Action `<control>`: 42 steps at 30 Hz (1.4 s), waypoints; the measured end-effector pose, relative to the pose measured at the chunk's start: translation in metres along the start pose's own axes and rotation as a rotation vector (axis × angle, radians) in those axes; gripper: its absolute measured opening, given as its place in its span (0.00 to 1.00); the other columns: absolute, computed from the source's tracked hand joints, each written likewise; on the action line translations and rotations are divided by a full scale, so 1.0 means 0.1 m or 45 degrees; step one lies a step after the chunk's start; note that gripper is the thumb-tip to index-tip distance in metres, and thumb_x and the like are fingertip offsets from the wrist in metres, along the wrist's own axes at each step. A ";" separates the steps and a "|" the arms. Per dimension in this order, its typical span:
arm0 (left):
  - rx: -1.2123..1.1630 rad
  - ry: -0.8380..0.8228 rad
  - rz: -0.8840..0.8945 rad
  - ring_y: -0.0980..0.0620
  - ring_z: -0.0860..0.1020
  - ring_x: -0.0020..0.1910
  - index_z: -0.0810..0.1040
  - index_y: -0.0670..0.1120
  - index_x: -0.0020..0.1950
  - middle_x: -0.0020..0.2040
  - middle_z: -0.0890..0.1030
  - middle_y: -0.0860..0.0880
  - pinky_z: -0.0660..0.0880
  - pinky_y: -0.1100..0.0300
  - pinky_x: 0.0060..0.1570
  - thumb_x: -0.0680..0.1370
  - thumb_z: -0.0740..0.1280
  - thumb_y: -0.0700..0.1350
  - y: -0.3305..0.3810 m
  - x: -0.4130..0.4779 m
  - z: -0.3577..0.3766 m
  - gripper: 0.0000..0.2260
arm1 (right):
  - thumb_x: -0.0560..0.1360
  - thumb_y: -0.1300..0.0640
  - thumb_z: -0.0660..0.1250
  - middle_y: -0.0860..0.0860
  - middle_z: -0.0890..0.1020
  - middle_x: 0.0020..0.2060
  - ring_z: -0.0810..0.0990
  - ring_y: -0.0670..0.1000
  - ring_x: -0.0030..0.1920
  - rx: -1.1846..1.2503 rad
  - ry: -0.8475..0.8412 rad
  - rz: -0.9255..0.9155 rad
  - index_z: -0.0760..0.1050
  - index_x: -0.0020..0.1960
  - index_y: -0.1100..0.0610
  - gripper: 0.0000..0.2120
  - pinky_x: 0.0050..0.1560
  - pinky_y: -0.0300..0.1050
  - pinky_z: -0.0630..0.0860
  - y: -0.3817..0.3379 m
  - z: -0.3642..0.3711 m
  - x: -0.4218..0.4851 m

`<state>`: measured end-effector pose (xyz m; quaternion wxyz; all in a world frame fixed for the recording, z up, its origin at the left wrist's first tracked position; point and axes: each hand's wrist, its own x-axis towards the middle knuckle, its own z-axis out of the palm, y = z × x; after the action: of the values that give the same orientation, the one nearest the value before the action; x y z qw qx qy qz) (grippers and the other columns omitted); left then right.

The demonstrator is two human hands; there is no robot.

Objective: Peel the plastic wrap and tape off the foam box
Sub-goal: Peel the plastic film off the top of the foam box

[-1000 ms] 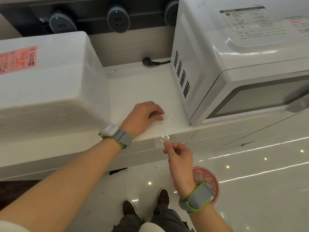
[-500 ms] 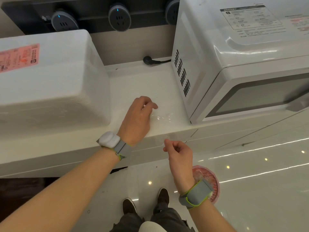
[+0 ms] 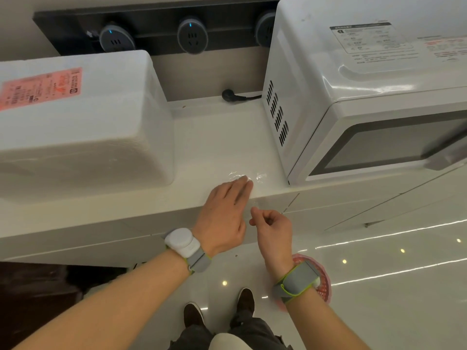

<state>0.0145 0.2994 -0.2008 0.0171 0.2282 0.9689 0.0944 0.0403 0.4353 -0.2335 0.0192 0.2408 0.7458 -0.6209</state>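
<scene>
On the white counter (image 3: 217, 137), left to right: one white foam box (image 3: 83, 127) bearing one pink label (image 3: 40, 87); one crumpled clear plastic wrap (image 3: 249, 176); one white microwave (image 3: 366, 92). Three round sockets (image 3: 192, 35) behind. Your left hand (image 3: 225, 213), curled before, now lies flat, fingertips on the wrap. Your right hand (image 3: 271, 227) pinches a clear strip, well right of the box.
</scene>
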 end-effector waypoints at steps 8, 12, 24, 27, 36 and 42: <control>-0.061 -0.010 -0.224 0.46 0.63 0.59 0.57 0.43 0.79 0.79 0.56 0.46 0.62 0.53 0.64 0.64 0.46 0.54 0.13 0.11 0.04 0.42 | 0.78 0.54 0.70 0.46 0.84 0.31 0.77 0.38 0.30 -0.083 -0.024 -0.052 0.83 0.40 0.59 0.11 0.34 0.31 0.71 0.03 -0.02 0.03; -0.233 -0.023 -0.313 0.46 0.63 0.61 0.56 0.47 0.79 0.80 0.54 0.53 0.62 0.57 0.60 0.67 0.53 0.50 0.08 0.23 -0.01 0.38 | 0.78 0.55 0.70 0.47 0.84 0.32 0.77 0.39 0.30 -0.089 -0.057 -0.057 0.83 0.41 0.60 0.11 0.37 0.38 0.72 0.02 -0.04 0.03; 0.023 -0.208 -0.226 0.45 0.51 0.76 0.45 0.51 0.80 0.81 0.44 0.56 0.54 0.53 0.69 0.72 0.58 0.43 -0.15 0.12 -0.23 0.38 | 0.79 0.59 0.68 0.54 0.83 0.34 0.73 0.48 0.28 -0.125 -0.052 -0.022 0.80 0.39 0.60 0.11 0.39 0.44 0.72 -0.17 -0.07 -0.15; -0.055 -0.314 -0.277 0.47 0.48 0.78 0.47 0.49 0.80 0.81 0.45 0.55 0.52 0.52 0.72 0.75 0.57 0.43 -0.14 0.13 -0.37 0.35 | 0.78 0.61 0.66 0.58 0.85 0.41 0.75 0.51 0.28 -0.204 -0.061 0.025 0.79 0.39 0.57 0.10 0.36 0.45 0.75 -0.23 -0.10 -0.20; -0.273 0.214 0.064 0.50 0.61 0.75 0.72 0.44 0.71 0.77 0.64 0.49 0.66 0.56 0.69 0.73 0.60 0.36 -0.60 -0.61 -1.28 0.25 | 0.74 0.67 0.64 0.59 0.81 0.50 0.79 0.58 0.52 -0.506 0.197 -0.412 0.78 0.56 0.63 0.11 0.54 0.46 0.72 -1.11 0.33 -0.52; -0.343 0.868 -0.123 0.48 0.73 0.61 0.79 0.44 0.53 0.60 0.77 0.46 0.69 0.58 0.63 0.67 0.56 0.40 -1.67 -1.23 -2.14 0.19 | 0.79 0.52 0.65 0.53 0.78 0.56 0.77 0.54 0.57 -0.275 -0.016 -0.609 0.73 0.64 0.58 0.16 0.51 0.43 0.68 -2.00 1.23 -0.71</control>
<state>0.0352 0.0604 -0.0239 -0.2722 0.1333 0.9075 0.2909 -0.0064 0.2739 -0.0549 -0.0978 0.0501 0.8433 -0.5261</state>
